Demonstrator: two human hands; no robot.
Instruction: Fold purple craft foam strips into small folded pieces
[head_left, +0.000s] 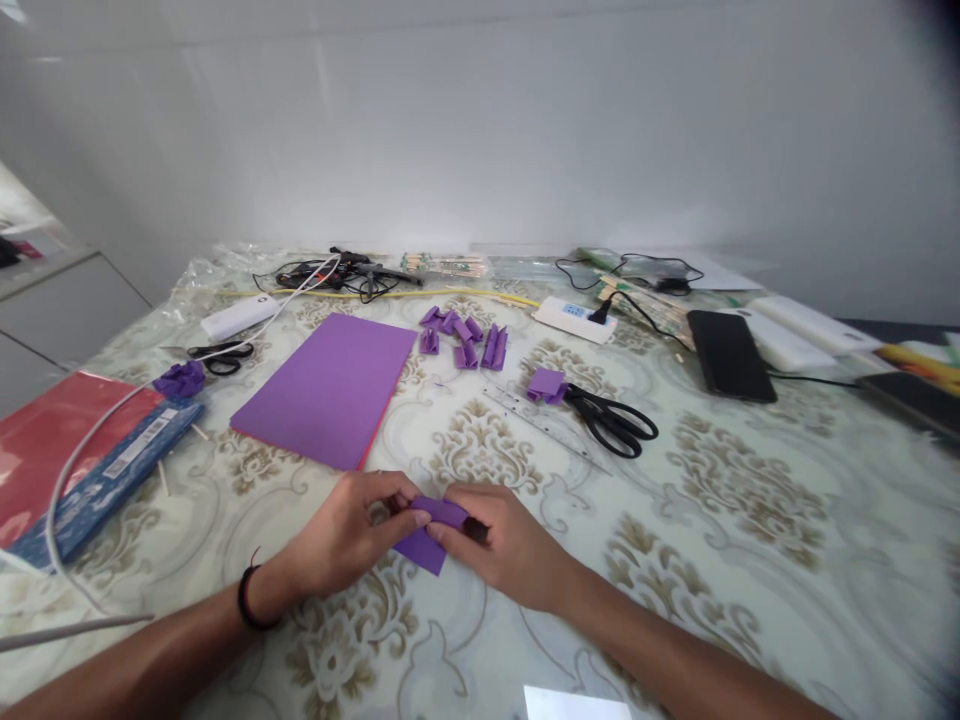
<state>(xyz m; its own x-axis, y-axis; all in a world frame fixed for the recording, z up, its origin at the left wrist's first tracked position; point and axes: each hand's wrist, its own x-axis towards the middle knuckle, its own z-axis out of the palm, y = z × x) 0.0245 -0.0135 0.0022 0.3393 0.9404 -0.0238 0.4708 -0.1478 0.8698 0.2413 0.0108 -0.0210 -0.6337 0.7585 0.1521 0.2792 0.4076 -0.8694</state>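
My left hand (352, 530) and my right hand (499, 540) meet near the front middle of the table, fingers pinching a small purple paper piece (427, 555) whose upper edge is folded over. Beyond my left hand lies a stack of purple sheets (330, 385) with a red edge beneath. Several small folded purple pieces (465, 340) are grouped behind it to the right. Another folded purple piece (547, 384) rests by the blades of black-handled scissors (615, 418). A clear ruler (544, 425) lies left of those scissors.
At left are a red and blue package (120, 470), a crumpled purple piece (180, 379), a white cable (52, 500) and other scissors (221, 355). A power strip (576, 319) and yellow cable (457, 292) lie behind. A black phone (729, 355) sits at right.
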